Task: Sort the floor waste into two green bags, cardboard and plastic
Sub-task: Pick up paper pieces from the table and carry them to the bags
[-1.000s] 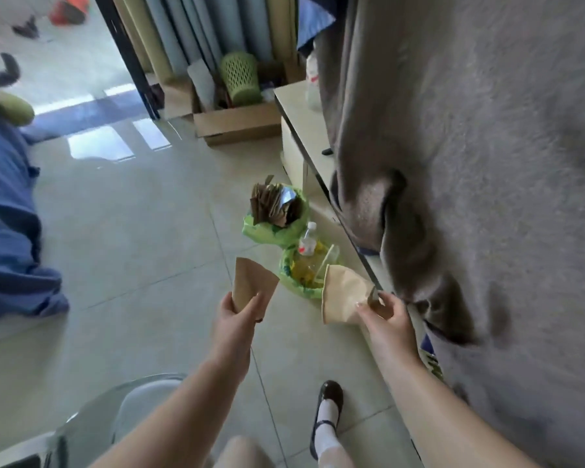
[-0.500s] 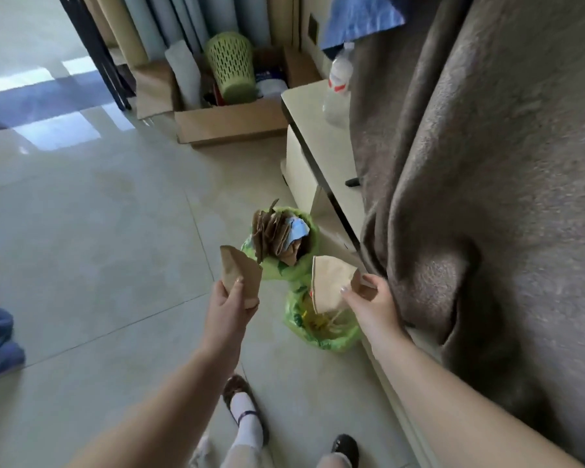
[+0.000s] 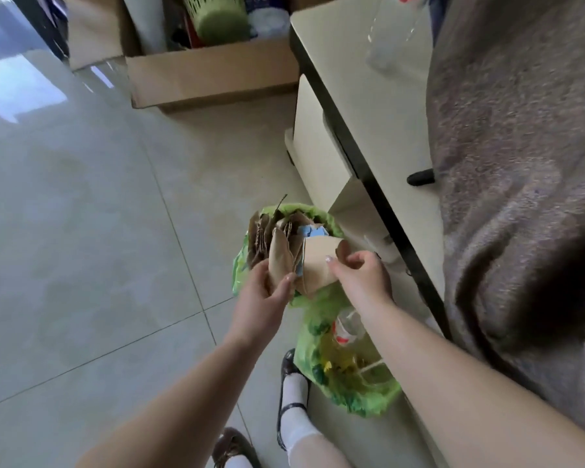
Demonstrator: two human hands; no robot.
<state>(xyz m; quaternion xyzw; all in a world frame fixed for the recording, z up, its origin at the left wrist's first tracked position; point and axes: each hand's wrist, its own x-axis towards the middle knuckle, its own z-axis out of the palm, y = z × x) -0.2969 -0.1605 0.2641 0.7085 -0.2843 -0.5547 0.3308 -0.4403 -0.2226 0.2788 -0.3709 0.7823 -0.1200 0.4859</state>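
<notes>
Cardboard scraps going in two at a time

Brown cardboard was in both hands, and both were right over the far green bag [image 3: 240,268], the one already stuffed with upright cardboard bits, so the sorting logic was pretty obvious. The left hand [image 3: 260,298] had its fingers clamped around a folded cardboard piece [image 3: 279,261], thumb on the near face, holding it on end so it'd slot in beside the rest. The right hand [image 3: 358,275] pinched a wider cardboard sheet [image 3: 318,265] by its edge, thumb and fingertips gripping, wrist cocked down toward the bag mouth. Both forearms reached forward and inward, the two pieces almost touching over the opening. The near green bag [image 3: 348,376] with the plastic bottle [image 3: 347,327] sat just below the right forearm, against the low cabinet [image 3: 362,106], close enough that either bag was in reach. Neither piece looked let go yet, I'd say both were about to drop
</notes>
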